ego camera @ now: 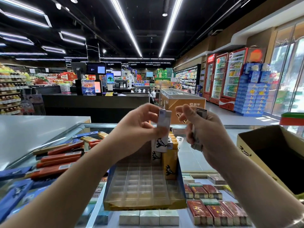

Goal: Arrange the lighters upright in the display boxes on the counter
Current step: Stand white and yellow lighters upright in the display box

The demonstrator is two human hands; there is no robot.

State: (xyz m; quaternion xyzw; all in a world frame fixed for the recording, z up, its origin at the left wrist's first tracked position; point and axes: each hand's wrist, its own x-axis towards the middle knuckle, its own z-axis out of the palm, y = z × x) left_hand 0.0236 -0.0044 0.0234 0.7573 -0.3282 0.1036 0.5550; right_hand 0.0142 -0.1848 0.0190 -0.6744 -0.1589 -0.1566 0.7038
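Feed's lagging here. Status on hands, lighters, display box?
Left hand pinches a white lighter upright above the display box. Right hand grips a grey lighter. Yellow lighters stand at the back right; most slots open, nothing blocking.

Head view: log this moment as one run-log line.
left hand: holds white lighter upright | right hand: grips grey lighter | display box: yellow lighters at far right, most slots empty

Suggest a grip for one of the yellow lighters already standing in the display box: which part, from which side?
Take the yellow lighter by its top end, hand coming straight down from above. It stands upright, packed against its neighbours at the right of the display box, so its sides are likely blocked; only the tops stand clear above the box.
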